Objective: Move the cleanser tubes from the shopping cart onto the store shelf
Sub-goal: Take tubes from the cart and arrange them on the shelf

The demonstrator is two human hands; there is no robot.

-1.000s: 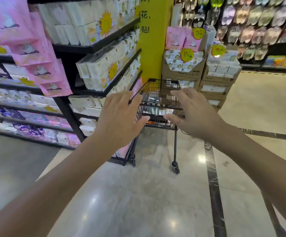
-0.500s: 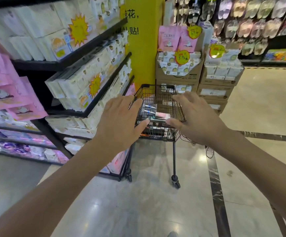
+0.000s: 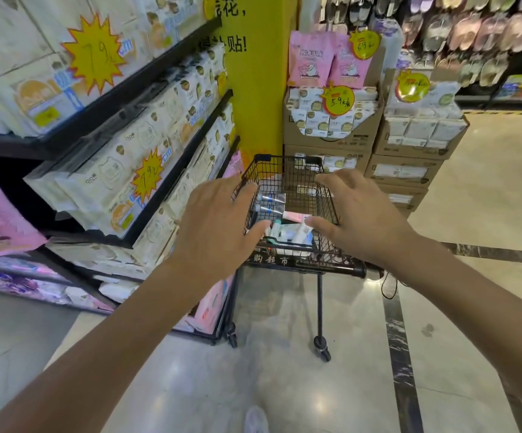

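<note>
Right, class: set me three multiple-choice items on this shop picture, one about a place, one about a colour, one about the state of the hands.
1. Where are the cleanser tubes?
A. on the shelf
B. in the shopping cart
C. on the floor

2. What colour is the pillar behind the cart?
A. yellow
B. blue
C. grey

3. How are the left hand and right hand?
A. each grips a tube
B. both are fists
C. both open, holding nothing

Key: 1 B, the tubes lie inside the wire basket. 2 A, the pillar is plainly yellow. 3 C, the fingers are spread above the cart and no tube is held.
</note>
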